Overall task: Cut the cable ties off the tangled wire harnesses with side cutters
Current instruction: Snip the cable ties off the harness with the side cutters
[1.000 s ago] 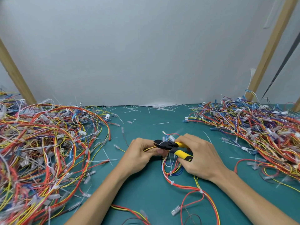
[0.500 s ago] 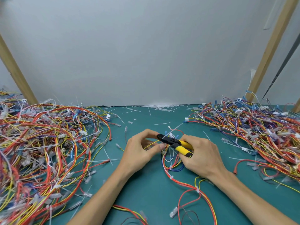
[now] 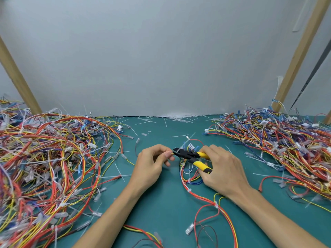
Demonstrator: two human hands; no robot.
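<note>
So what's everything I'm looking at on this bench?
side cutters: one, black and yellow, centre
loose harness: one, red-yellow-blue, under the hands
left harness pile: one, multicoloured, table's left
right harness pile: one, multicoloured, table's right
cut ties: many, white, back edge
table: one, teal
wooden posts: at least two, tan, either side
left hand: one, pinches the loose harness
right hand: one, grips the side cutters

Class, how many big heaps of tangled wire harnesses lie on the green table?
2: the left heap and the right heap. Both run past the picture's edges, so more may be hidden.
</note>
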